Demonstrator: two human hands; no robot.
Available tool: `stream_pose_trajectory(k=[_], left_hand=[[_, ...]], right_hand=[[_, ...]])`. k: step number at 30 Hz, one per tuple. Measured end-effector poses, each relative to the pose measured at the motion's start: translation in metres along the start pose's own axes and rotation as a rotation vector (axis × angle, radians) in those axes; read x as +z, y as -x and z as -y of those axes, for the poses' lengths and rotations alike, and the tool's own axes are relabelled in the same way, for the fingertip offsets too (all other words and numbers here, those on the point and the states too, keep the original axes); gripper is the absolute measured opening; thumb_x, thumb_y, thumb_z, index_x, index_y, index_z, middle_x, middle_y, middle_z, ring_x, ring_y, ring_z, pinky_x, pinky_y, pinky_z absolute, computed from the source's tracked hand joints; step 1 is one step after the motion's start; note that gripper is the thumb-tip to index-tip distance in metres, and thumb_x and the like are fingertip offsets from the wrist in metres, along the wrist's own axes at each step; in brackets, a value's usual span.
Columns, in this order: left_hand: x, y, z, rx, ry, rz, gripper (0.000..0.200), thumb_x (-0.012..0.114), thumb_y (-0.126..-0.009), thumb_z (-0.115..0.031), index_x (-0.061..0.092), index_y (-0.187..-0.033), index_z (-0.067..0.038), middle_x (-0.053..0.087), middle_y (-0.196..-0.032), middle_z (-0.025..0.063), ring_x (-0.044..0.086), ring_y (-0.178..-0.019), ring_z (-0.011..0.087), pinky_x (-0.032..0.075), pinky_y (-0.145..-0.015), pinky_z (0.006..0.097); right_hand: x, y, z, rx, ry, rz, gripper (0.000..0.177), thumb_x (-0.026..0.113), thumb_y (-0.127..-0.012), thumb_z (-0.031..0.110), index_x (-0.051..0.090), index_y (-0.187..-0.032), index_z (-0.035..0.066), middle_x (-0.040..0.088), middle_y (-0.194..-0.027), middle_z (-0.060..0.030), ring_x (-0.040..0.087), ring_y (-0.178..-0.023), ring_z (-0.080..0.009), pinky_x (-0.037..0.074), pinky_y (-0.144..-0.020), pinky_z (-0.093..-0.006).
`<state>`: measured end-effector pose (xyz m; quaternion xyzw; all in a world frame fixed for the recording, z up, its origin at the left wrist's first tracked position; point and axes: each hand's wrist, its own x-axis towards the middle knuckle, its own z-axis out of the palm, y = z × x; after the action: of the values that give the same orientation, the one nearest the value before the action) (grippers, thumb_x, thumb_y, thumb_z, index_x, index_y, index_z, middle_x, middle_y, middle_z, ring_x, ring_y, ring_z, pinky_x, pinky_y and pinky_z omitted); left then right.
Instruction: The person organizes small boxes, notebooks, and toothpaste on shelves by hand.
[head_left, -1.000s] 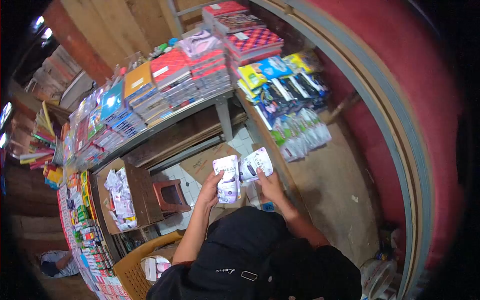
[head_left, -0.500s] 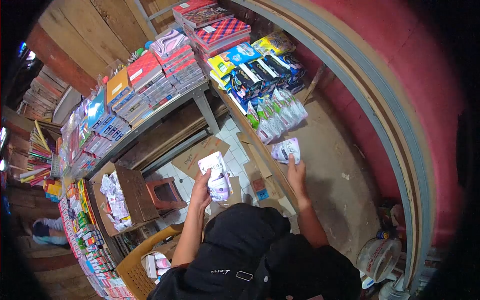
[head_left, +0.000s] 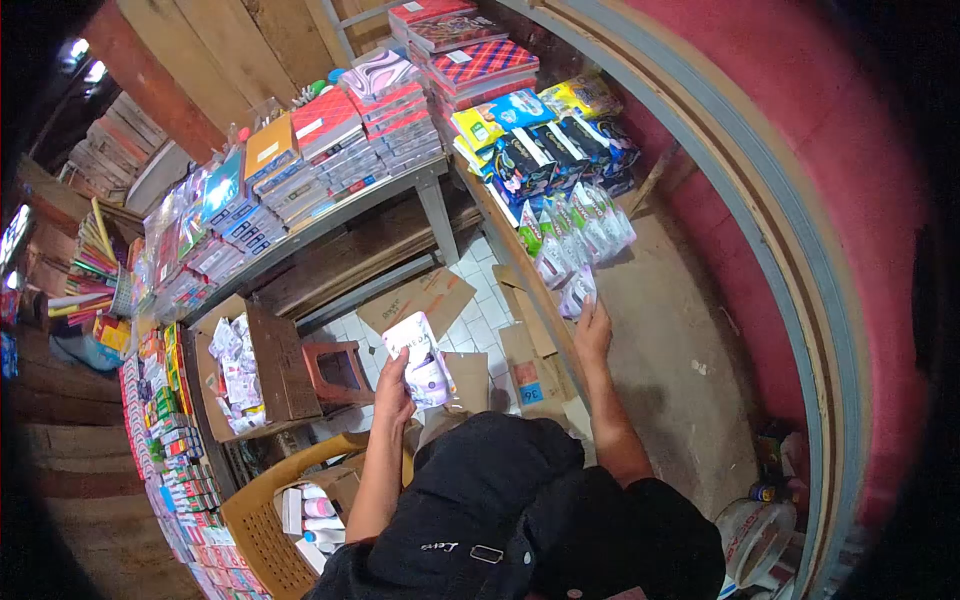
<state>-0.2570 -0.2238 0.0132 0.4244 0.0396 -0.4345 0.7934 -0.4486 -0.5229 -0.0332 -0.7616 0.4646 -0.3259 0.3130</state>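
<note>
My left hand (head_left: 394, 390) is closed round white and purple pouches (head_left: 423, 350), which look like a small stack held above the floor. At the shelf, my right hand (head_left: 594, 332) grips the edge of a single white and purple pouch (head_left: 575, 292). That pouch stands tilted at the near end of the rows of similar pouches (head_left: 590, 232), touching or almost touching them. A few green and white pouches (head_left: 528, 228) stand at the left of these rows. Behind them sit black packs (head_left: 548, 155) with dark, patterned fronts.
A wooden shelf (head_left: 680, 370) runs along the red wall (head_left: 800, 200). Stacked notebooks (head_left: 320, 140) fill the table on the left. An opened carton (head_left: 285, 370) of pouches stands beside a red stool (head_left: 335, 372). A yellow chair (head_left: 255, 520) is close on my left.
My right hand has moved its pouch up against the near end of the rows, turning it more upright. My left hand still holds its pouches. The whole view has shifted slightly.
</note>
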Motion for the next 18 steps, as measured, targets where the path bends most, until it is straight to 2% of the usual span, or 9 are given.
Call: stream_pose_trajectory(k=[7, 10, 13, 16, 18], left_hand=[[-0.011, 0.007, 0.001, 0.026, 0.016, -0.018, 0.039, 0.051, -0.096, -0.027, 0.051, -0.121, 0.003, 0.064, -0.108, 0.0195, 0.065, -0.098, 0.0298, 0.054, -0.086, 0.0426], [-0.008, 0.007, 0.003, 0.027, 0.010, 0.006, 0.039, 0.051, -0.097, -0.027, 0.050, -0.122, 0.002, 0.064, -0.108, 0.0196, 0.065, -0.098, 0.0296, 0.054, -0.086, 0.0424], [0.000, 0.011, 0.003, 0.044, 0.001, 0.011, 0.039, 0.051, -0.097, -0.027, 0.050, -0.122, 0.002, 0.064, -0.108, 0.0201, 0.065, -0.098, 0.0300, 0.054, -0.086, 0.0425], [0.007, 0.013, 0.004, 0.041, -0.004, 0.013, 0.039, 0.051, -0.097, -0.027, 0.049, -0.123, 0.001, 0.064, -0.108, 0.0204, 0.065, -0.098, 0.0303, 0.054, -0.086, 0.0426], [0.006, 0.014, 0.006, 0.018, 0.006, 0.021, 0.039, 0.051, -0.097, -0.027, 0.049, -0.123, 0.001, 0.064, -0.108, 0.0203, 0.065, -0.098, 0.0304, 0.054, -0.086, 0.0426]], right_hand=[[0.021, 0.006, -0.025, 0.037, 0.008, 0.043, 0.036, 0.041, -0.098, 0.027, 0.056, -0.122, 0.004, 0.062, -0.103, -0.0254, 0.058, -0.097, -0.0448, 0.046, -0.080, -0.0471], [0.029, 0.008, -0.032, -0.073, -0.062, 0.064, 0.036, 0.043, -0.098, 0.027, 0.055, -0.121, 0.003, 0.061, -0.106, -0.0260, 0.057, -0.099, -0.0450, 0.045, -0.081, -0.0467], [0.034, 0.009, -0.036, -0.033, -0.082, 0.081, 0.034, 0.046, -0.096, 0.026, 0.055, -0.118, 0.001, 0.060, -0.107, -0.0281, 0.056, -0.100, -0.0451, 0.045, -0.082, -0.0468], [0.040, 0.013, -0.053, -0.091, -0.039, 0.059, 0.034, 0.049, -0.096, 0.027, 0.060, -0.104, -0.004, 0.063, -0.091, -0.0273, 0.061, -0.089, -0.0437, 0.046, -0.075, -0.0459], [0.039, 0.015, -0.059, -0.093, -0.035, 0.068, 0.034, 0.050, -0.095, 0.028, 0.060, -0.104, -0.004, 0.063, -0.090, -0.0273, 0.061, -0.088, -0.0437, 0.046, -0.074, -0.0457]])
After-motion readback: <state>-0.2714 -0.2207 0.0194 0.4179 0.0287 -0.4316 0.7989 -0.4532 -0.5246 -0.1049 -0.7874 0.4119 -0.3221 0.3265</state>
